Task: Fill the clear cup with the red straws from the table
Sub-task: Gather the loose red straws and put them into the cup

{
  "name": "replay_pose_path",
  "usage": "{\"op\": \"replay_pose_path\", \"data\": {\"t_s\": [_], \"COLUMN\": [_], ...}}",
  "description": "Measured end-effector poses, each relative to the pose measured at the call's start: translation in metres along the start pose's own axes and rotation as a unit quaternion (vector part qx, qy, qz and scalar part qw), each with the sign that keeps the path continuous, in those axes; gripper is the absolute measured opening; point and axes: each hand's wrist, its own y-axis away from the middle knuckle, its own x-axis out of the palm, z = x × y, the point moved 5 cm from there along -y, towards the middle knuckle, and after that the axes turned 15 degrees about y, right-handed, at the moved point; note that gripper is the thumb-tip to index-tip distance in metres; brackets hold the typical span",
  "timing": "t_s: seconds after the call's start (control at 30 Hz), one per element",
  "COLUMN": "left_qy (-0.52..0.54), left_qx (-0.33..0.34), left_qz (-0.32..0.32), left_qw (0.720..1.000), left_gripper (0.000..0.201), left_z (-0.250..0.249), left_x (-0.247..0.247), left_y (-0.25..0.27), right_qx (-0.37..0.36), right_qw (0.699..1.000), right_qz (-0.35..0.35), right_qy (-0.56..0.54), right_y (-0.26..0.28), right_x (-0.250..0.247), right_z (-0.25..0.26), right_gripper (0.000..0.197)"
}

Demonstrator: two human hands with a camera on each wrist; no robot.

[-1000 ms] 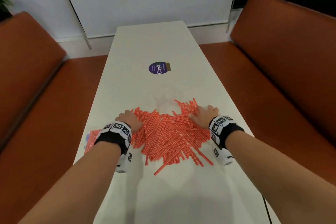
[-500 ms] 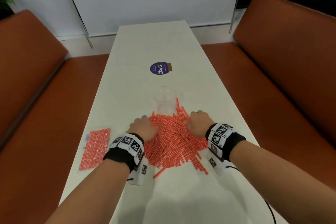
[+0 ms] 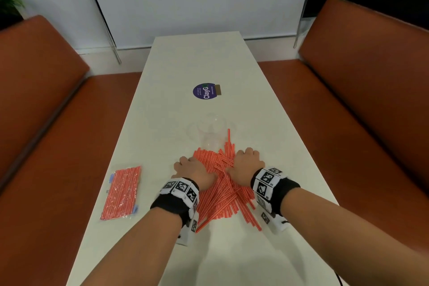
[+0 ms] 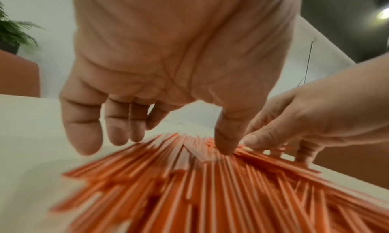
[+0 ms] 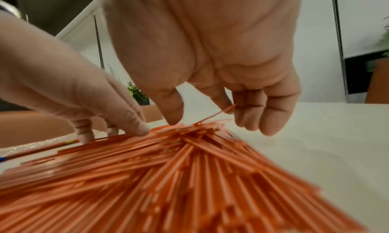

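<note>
While both palms face down, left hand (image 3: pixel 193 173) and right hand (image 3: pixel 246 166) flank the red straws (image 3: pixel 221 189) — fingers loosely curved, thumbs touching the pile, nothing gripped.

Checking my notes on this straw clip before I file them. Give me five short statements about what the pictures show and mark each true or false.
1. The clear cup already holds a bundle of straws. False: it stands empty beyond the pile.
2. Both hands are at the loose red straws, the left hand on the pile's left side and the right hand on its right. True.
3. A sealed packet of straws lies on the table to the left of the pile. True.
4. The right hand is lifting the cup. False: it is down on the straws, apart from the cup.
5. A round purple sticker sits beyond the cup. True.
</note>
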Motion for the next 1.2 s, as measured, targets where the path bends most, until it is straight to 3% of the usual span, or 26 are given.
{"op": "replay_pose_path", "data": {"t_s": [0.13,0.4,0.63,0.9,1.2], "left_qy": [-0.006,0.012,0.033,0.126,0.226], "left_qx": [-0.004,-0.052,-0.068,-0.07,-0.06], "left_qz": [0.003,-0.006,0.003,0.012,0.015], "left_qw": [1.0,0.999,0.997,0.989,0.972], "left_gripper": [0.086,0.051,0.05,0.047,0.043], "left_z": [-0.002,-0.013,-0.011,-0.002,0.011], "left_x": [0.005,0.016,0.016,0.001,-0.016], "left_y": [-0.001,-0.007,-0.012,-0.013,-0.009], "right_qx": [0.01,0.078,0.07,0.066,0.061], "right_qw": [1.0,0.996,0.997,0.997,0.998], "right_qz": [0.015,0.044,0.026,-0.028,0.0], "right_qy": [0.003,-0.019,-0.005,-0.003,0.009], "right_y": [0.001,-0.017,-0.025,-0.018,-0.017], "right_x": [0.003,0.017,0.025,0.027,0.018], "right_z": [0.0,0.021,0.021,0.021,0.008], "right_gripper": [0.066,0.038,0.034,0.03,0.029]}}
